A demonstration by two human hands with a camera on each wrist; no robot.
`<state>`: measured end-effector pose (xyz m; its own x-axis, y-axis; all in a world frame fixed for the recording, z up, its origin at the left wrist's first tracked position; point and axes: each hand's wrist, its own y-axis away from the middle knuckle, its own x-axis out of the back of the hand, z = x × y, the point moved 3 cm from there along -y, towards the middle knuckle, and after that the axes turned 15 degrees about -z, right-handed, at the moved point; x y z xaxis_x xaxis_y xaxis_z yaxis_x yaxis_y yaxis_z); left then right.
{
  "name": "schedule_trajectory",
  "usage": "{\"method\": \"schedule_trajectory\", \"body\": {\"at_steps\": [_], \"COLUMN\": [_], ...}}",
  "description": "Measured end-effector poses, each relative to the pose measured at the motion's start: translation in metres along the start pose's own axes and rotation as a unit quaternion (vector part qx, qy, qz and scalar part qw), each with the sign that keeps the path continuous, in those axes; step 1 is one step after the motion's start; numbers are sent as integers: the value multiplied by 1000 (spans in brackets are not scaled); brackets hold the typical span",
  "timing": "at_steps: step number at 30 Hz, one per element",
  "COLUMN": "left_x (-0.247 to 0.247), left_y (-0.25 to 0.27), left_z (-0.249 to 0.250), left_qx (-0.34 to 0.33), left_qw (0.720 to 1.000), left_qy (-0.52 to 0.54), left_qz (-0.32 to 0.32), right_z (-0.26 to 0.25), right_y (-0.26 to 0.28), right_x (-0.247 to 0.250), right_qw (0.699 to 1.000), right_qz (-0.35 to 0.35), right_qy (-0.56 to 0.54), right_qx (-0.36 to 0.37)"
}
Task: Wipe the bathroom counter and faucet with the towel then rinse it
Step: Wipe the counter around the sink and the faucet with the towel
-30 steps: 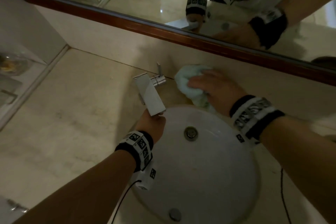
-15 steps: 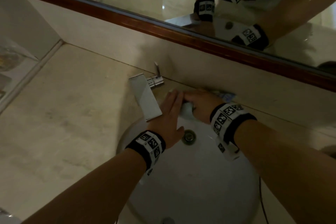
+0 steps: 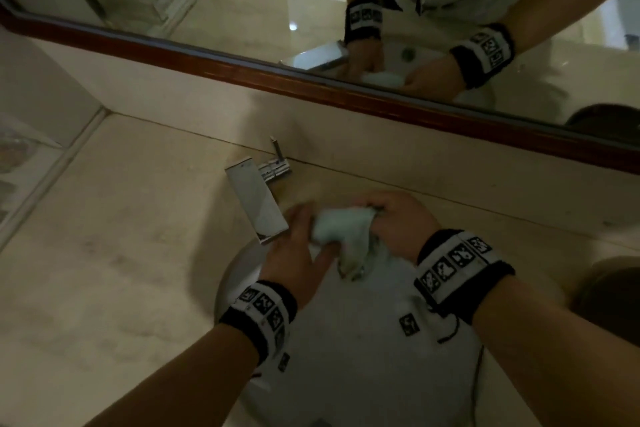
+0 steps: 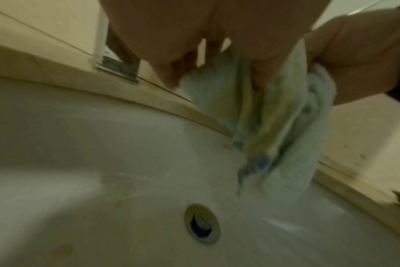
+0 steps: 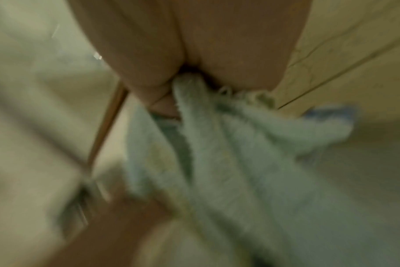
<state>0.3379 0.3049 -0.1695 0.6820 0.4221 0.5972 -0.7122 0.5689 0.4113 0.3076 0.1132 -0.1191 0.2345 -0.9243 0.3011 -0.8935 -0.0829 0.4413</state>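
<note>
Pale-green towel (image 3: 341,232) clutched by both hands, left (image 3: 294,250), right (image 3: 398,222), drain (image 4: 202,224) hidden overhead

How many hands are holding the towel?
2. The left hand grips the towel beside the faucet; the right hand pinches its other end, both above the sink.

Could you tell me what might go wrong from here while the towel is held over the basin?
The towel, bunched between the left hand and right hand, hangs over the sink; its loose end could drop onto the open drain. The left hand sits right beside the faucet spout and may knock it. No water is visible, so rinsing may not have begun.
</note>
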Motion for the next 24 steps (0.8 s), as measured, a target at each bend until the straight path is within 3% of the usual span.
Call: {"method": "schedule_trajectory", "body": {"at_steps": [2, 4, 5, 6, 7, 8, 10, 14, 17, 19, 24], "left_x": [6, 10, 12, 13, 12, 11, 10, 5, -5, -10, -20], "left_y": [3, 8, 9, 10, 11, 9, 3, -21, -47, -62, -78], "left_z": [-2, -1, 2, 5, 7, 7, 7, 7, 6, 9, 6], "left_qx": [57, 79, 82, 83, 81, 77, 55, 11, 20, 16, -46], "left_qw": [998, 995, 995, 995, 996, 997, 998, 997, 997, 993, 985], "left_qy": [26, 52, 60, 56, 44, 33, 9, -57, -29, -74, -152], "left_qz": [9, 14, 16, 9, 2, 4, 21, 60, 74, 87, 68], "right_z": [-16, -28, -28, -25, -22, -20, -12, -7, -4, -8, -16], "right_y": [-4, -18, -28, -38, -48, -54, -59, -50, -45, -39, -41], "right_x": [9, 11, 10, 11, 12, 12, 15, 23, 23, 19, -1], "right_qw": [983, 941, 939, 960, 987, 996, 979, 974, 968, 961, 894], "right_qz": [74, 60, 38, 20, -5, -32, -29, 12, 17, 15, -24], "right_qy": [-166, -331, -340, -279, -153, -11, 167, 211, 245, 277, 441], "right_qx": [21, 37, 25, -3, -45, -86, -114, -85, -55, -19, 68]}}
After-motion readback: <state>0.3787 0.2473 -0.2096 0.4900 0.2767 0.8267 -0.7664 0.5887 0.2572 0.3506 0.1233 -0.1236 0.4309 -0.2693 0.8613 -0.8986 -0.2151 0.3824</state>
